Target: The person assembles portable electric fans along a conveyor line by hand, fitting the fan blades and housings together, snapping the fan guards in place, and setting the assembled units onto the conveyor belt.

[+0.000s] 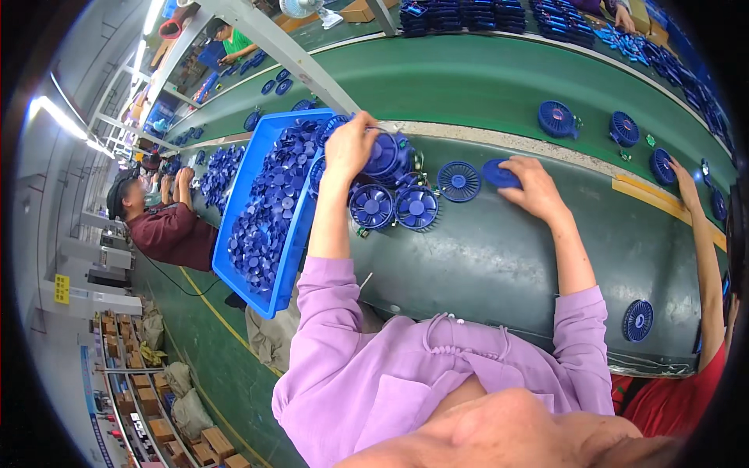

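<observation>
My left hand (349, 148) is closed at the rim of a blue fan housing (382, 156) in a cluster of fan parts beside the blue bin (282, 277); its fingertips are partly hidden. Two fan housings with blades, a left one (371, 206) and a right one (417, 207), lie just below that cluster. My right hand (534, 187) pinches the edge of a flat blue disc (499, 173) low over the dark green worktable (484, 257). Between my hands a round slotted fan grille (459, 182) lies flat on the table.
Small blue round pieces (269, 210) fill the bin. Across a pale ledge runs a green conveyor (468, 86) carrying fan units (557, 118). At right, a co-worker's hand (685, 186) touches another fan unit (662, 166). A grey post (289, 58) rises beyond the bin. One grille (638, 320) lies at lower right.
</observation>
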Tool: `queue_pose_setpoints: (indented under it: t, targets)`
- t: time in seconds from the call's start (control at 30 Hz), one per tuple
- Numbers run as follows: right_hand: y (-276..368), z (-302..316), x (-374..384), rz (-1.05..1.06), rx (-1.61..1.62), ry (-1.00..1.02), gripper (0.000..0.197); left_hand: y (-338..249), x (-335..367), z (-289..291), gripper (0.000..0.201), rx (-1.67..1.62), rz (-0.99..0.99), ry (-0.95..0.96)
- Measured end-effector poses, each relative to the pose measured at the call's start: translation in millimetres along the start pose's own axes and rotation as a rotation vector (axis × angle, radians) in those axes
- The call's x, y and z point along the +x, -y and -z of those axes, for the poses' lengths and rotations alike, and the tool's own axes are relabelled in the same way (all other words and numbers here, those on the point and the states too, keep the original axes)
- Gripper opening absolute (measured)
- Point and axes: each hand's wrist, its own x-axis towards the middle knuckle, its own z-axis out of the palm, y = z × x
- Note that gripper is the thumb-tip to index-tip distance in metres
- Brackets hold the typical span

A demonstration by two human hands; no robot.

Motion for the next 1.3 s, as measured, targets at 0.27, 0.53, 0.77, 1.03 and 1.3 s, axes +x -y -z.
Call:
queue_pose_setpoints:
  t: [0.27, 0.53, 0.77, 1.03, 1.3]
  targets:
    - [36, 13, 15, -0.293, 0.922, -0.040, 0.029, -47, -29, -8, 0.029, -0.630, 0.129, -0.340]
    - [53, 19, 11, -0.381, 1.193, -0.122, 0.032, -122, -70, -86, 0.026, -1.816, 0.565, -0.233]
    - [58, 13, 11, -0.370, 1.124, -0.042, 0.034, -137, -68, -89, 0.030, -1.844, 0.483, -0.205]
    - [58, -4, 9, -0.107, 0.465, -0.295, 0.043, -143, -71, -91, 0.034, -2.253, 0.585, 0.208]
    - [68, -9, 4, 0.069, 0.311, -0.092, 0.066, -154, -74, -91, 0.041, -2.194, 0.634, 0.082]
